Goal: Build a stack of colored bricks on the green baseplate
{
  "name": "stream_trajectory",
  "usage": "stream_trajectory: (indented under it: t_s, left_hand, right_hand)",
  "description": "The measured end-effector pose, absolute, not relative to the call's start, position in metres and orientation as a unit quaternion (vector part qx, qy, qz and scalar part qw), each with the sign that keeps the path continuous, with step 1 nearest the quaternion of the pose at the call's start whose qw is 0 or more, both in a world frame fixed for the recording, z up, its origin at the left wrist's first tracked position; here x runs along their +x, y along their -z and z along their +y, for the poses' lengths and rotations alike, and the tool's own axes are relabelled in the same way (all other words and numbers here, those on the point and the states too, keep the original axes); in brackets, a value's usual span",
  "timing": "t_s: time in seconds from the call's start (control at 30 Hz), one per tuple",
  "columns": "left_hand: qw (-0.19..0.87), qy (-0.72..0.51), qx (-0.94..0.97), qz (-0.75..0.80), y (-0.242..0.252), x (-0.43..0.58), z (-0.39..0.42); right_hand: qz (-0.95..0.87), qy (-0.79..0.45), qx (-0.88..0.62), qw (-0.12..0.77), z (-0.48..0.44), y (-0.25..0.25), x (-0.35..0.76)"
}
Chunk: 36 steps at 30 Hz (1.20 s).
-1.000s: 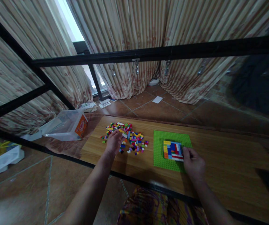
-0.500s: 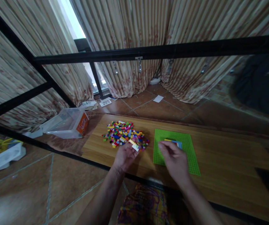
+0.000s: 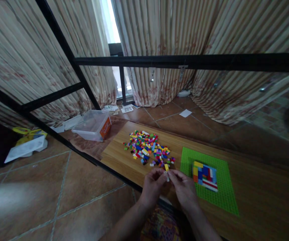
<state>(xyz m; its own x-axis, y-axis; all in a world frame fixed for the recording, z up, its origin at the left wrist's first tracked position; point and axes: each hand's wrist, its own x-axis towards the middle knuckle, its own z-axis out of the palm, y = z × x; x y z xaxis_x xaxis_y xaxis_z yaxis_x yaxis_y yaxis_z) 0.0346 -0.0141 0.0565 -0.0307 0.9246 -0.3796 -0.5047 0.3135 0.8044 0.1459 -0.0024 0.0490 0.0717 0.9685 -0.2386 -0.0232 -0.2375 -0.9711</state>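
Note:
My left hand [image 3: 153,185] and my right hand [image 3: 184,190] meet in front of the pile, fingertips pinched together. Between them are a yellow toy brick [image 3: 166,166] and a white toy brick [image 3: 167,176] just below it; fingers partly hide both, and whether they are joined I cannot tell. To the right lies a green baseplate [image 3: 225,197]. On it stands a block of bricks [image 3: 205,176] in blue, red, yellow, orange and white. Loose coloured bricks [image 3: 147,145] are spread beyond my hands.
The pile and baseplate are on a low wooden board [image 3: 116,150]. A clear plastic box [image 3: 91,125] with an orange label stands past its left end. Black metal bars [image 3: 144,61] cross the view above, before striped curtains [image 3: 164,30]. White trays [image 3: 26,149] sit on the tiled floor.
My right hand has left the baseplate and come to my left hand, uncovering the block of bricks. My left hand has turned from palm up to a pinch. The view has swung left.

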Motion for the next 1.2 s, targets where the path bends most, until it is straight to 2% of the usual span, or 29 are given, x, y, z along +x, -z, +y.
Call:
stream_trajectory:
  t_s: [0.2, 0.3, 0.43, 0.57, 0.67, 0.8, 0.97, 1.07, 1.2]
  left_hand:
    - [0.644, -0.534, 0.269, 0.478, -0.052, 0.024, -0.009]
    - [0.639, -0.534, 0.283, 0.476, -0.048, 0.018, -0.001]
    - [0.508, -0.542, 0.373, 0.556, -0.042, 0.004, 0.02]
    - [0.357, -0.477, 0.518, 0.614, -0.044, -0.01, 0.042]
    - [0.332, -0.464, 0.549, 0.611, -0.043, -0.014, 0.05]
    - [0.317, -0.503, 0.543, 0.593, -0.037, -0.019, 0.051]
    - [0.192, -0.454, 0.583, 0.646, -0.034, -0.043, 0.05]
    - [0.101, -0.425, 0.592, 0.677, -0.032, -0.064, 0.054]
    - [0.036, -0.378, 0.617, 0.689, -0.029, -0.095, 0.081]
  right_hand:
    - [-0.307, -0.617, -0.546, 0.477, 0.002, -0.047, 0.13]
    - [-0.342, -0.598, -0.554, 0.467, 0.015, -0.046, 0.13]
    - [-0.534, -0.4, -0.624, 0.407, 0.045, -0.045, 0.139]
    - [-0.687, -0.236, -0.618, 0.302, 0.068, -0.044, 0.144]
    - [-0.736, -0.202, -0.59, 0.265, 0.078, -0.043, 0.143]
    - [-0.769, -0.176, -0.554, 0.267, 0.099, -0.043, 0.136]
    - [-0.843, -0.176, -0.463, 0.211, 0.129, -0.048, 0.118]
    - [-0.863, -0.173, -0.446, 0.16, 0.139, -0.053, 0.111]
    - [-0.878, -0.154, -0.434, 0.135, 0.147, -0.05, 0.111]
